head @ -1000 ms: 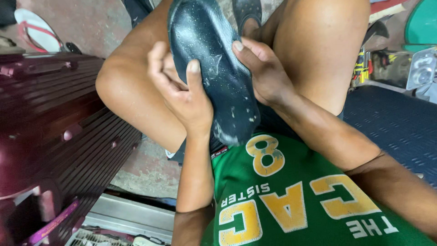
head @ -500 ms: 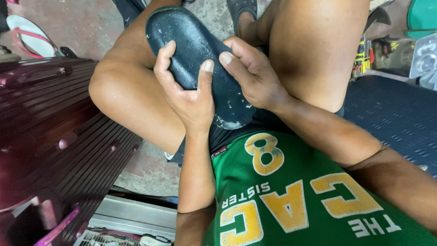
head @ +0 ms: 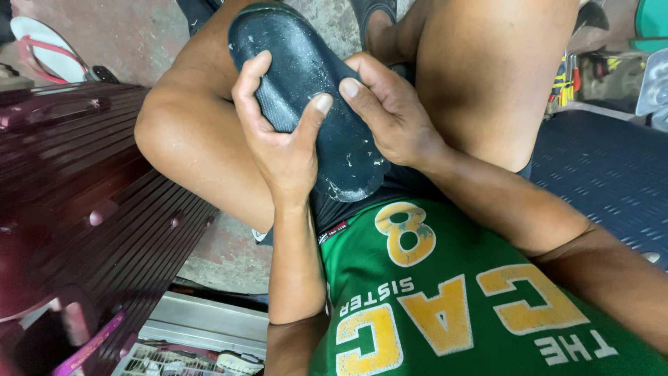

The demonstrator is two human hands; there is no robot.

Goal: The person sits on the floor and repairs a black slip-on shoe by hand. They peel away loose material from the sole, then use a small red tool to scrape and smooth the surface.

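While both my hands grip dark shoe sole [head: 316, 104], sole rests tilted across my lap, between bare knees. My left hand [head: 282, 139]: fingers clamped round sole's left edge, thumb pressed on its face. My right hand [head: 390, 115]: fingers closed on sole's right edge, thumb on face. Maroon ribbed suitcase [head: 76, 202] left of sole. Red-strapped sandal [head: 49, 49] on floor, far left of sole.

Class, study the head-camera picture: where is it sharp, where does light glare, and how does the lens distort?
Head view: the dusty black rubber shoe sole and both hands, left and right, are sharp; soft daylight, faint sheen on the ribbed maroon suitcase; the wide lens bends and softens the edges.
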